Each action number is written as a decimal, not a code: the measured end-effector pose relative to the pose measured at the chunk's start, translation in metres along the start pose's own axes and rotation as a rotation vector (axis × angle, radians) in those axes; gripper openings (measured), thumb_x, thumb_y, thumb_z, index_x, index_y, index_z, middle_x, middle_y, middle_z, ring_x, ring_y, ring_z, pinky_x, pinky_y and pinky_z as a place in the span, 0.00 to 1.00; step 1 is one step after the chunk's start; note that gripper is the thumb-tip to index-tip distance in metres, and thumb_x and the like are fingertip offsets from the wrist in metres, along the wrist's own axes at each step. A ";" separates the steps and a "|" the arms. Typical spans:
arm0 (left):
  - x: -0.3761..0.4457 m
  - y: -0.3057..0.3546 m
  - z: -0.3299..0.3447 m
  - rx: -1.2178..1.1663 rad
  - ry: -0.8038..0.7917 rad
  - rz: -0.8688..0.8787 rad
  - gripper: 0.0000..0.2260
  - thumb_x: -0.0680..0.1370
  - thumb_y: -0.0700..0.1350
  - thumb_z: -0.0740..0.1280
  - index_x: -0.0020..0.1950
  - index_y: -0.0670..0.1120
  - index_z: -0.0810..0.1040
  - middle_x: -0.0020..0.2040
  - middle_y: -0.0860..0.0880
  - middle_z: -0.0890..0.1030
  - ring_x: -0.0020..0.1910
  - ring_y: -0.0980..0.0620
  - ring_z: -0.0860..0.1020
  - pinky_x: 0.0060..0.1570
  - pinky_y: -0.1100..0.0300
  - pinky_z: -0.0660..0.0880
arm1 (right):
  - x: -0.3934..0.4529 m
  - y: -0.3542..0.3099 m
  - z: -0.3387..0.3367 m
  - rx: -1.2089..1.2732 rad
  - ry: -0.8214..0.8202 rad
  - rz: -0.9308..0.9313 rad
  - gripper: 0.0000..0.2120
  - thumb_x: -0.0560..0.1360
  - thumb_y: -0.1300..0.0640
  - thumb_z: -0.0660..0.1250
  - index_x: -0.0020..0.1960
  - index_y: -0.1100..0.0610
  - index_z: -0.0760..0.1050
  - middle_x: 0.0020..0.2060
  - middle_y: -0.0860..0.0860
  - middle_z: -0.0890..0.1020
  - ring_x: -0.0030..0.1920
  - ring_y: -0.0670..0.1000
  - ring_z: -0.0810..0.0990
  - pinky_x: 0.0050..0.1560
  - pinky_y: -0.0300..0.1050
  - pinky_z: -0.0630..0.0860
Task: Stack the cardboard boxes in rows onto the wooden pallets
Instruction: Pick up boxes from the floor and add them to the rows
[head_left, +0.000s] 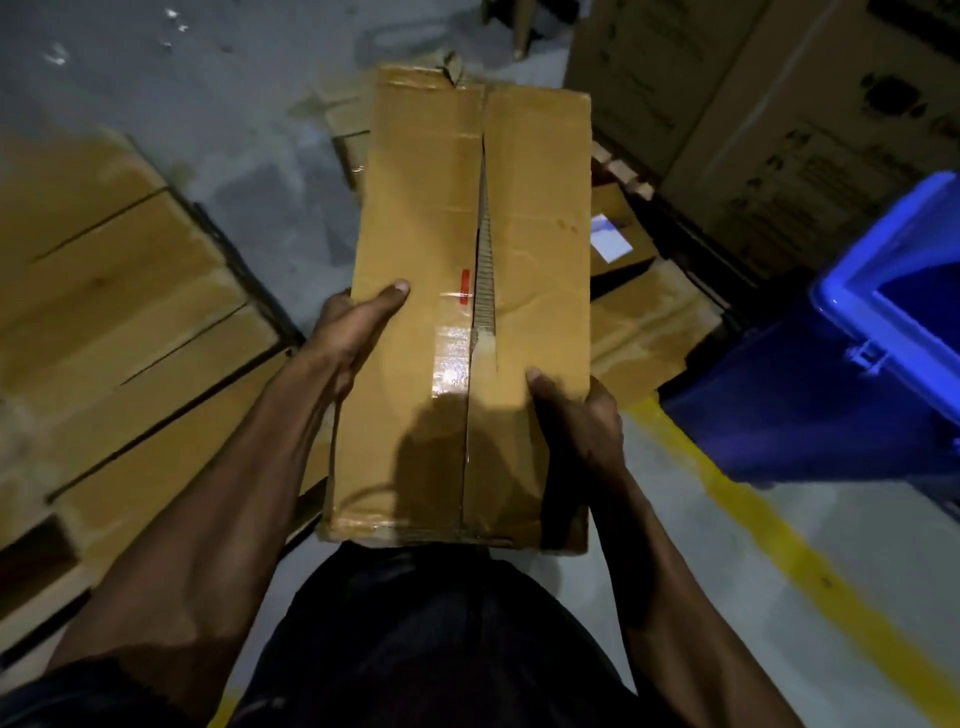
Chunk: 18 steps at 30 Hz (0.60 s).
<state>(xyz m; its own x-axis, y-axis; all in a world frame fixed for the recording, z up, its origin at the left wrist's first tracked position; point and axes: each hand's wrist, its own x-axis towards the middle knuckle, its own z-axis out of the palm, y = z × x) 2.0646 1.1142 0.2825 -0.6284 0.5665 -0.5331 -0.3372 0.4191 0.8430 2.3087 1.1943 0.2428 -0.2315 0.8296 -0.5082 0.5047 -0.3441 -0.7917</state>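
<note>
Both hands clamp one long cardboard box (462, 312) held in front of the body: the left hand (353, 332) grips its left edge, thumb on top, and the right hand (576, 410) grips its near right edge. Its top flaps gape along the middle seam. Wooden pallet (119, 291) lies left, blue bin (852, 364) right.
</note>
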 end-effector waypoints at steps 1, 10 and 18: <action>-0.009 -0.001 -0.014 -0.029 0.033 0.007 0.13 0.77 0.52 0.73 0.58 0.48 0.81 0.50 0.50 0.86 0.49 0.51 0.85 0.47 0.58 0.80 | -0.006 -0.005 0.007 -0.009 -0.026 -0.021 0.40 0.61 0.23 0.71 0.64 0.46 0.76 0.53 0.44 0.83 0.54 0.53 0.81 0.58 0.58 0.80; -0.073 -0.036 -0.150 -0.212 0.329 0.063 0.12 0.76 0.53 0.74 0.53 0.46 0.84 0.47 0.51 0.87 0.48 0.53 0.85 0.52 0.58 0.79 | -0.051 -0.051 0.101 -0.215 -0.221 -0.209 0.34 0.62 0.26 0.71 0.58 0.49 0.79 0.51 0.46 0.84 0.54 0.53 0.81 0.60 0.57 0.78; -0.148 -0.102 -0.305 -0.374 0.606 0.071 0.09 0.77 0.52 0.73 0.51 0.48 0.82 0.45 0.53 0.86 0.44 0.57 0.85 0.41 0.65 0.78 | -0.137 -0.055 0.243 -0.338 -0.490 -0.328 0.38 0.58 0.23 0.68 0.60 0.45 0.77 0.54 0.46 0.83 0.56 0.55 0.81 0.61 0.60 0.77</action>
<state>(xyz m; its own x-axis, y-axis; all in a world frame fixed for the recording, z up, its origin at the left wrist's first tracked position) 1.9777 0.7712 0.2972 -0.9000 0.0436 -0.4337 -0.4308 0.0631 0.9002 2.1103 0.9925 0.2737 -0.7269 0.5451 -0.4177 0.5578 0.1140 -0.8221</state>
